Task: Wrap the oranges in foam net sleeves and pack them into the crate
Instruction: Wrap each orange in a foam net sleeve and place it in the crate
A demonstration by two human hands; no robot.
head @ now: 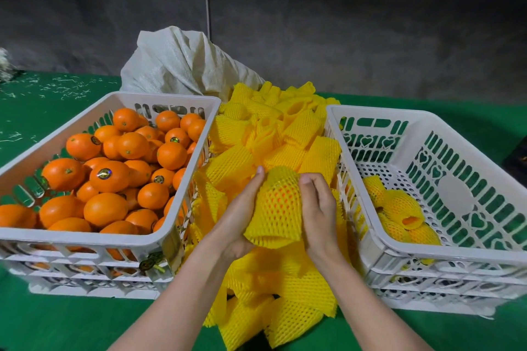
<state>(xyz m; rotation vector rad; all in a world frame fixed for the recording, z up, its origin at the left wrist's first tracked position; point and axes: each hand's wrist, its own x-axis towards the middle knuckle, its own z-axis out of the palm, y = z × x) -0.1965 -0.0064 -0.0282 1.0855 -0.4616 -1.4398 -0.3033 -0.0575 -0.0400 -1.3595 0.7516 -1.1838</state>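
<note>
- Left hand (pixel 242 208) and right hand (pixel 319 214) are clasping a netted orange (pixel 278 208) between them.
- Wrapped oranges (pixel 399 214) are lying in the crate (pixel 427 251) at three o'clock.
- Bare oranges (pixel 108 177) are sitting at nine o'clock.

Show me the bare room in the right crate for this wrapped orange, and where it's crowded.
Free: right crate floor along its far and right walls. Crowded: its near-left corner, holding wrapped oranges; the sleeve pile between the crates; the left crate, heaped with loose oranges.
</note>
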